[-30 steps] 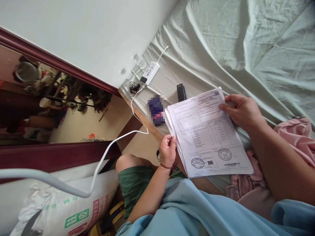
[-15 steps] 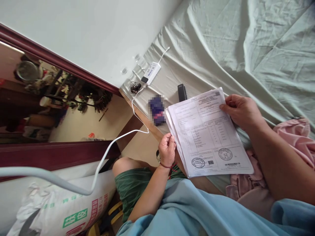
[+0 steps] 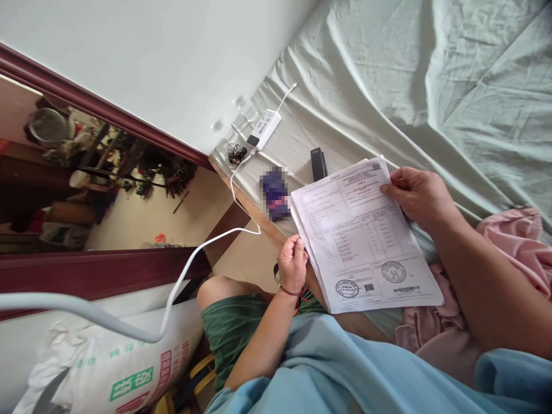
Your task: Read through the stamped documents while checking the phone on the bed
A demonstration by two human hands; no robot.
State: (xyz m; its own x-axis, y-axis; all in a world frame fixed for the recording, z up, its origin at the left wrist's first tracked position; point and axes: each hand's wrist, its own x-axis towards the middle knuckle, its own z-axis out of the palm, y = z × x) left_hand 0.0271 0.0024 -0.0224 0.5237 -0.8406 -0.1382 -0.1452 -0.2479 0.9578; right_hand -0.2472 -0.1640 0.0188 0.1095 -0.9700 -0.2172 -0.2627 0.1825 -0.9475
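A stack of printed papers (image 3: 366,236) with tables, round stamps and a barcode is held tilted above my lap. My left hand (image 3: 293,263), a red cord at its wrist, pinches the stack's left edge. On the opposite side, my right hand (image 3: 416,192) grips the upper right edge, thumb on top and fingers partly hidden behind. Just past the top edge lies a black stapler-like object (image 3: 318,164), its lower end covered by the papers. A dark blue, pixelated item (image 3: 275,194) rests left of the stack.
A green sheet (image 3: 388,86) covers the bed. Near the wall are a white power bank-like device (image 3: 265,130), clear containers and small dark items (image 3: 237,154). A white cable (image 3: 194,253) crosses at left, above a printed white sack (image 3: 142,356). Pink cloth (image 3: 513,236) lies at right.
My right hand has shifted slightly left with the upper right edge of the papers. My left hand stays at the left edge, almost still.
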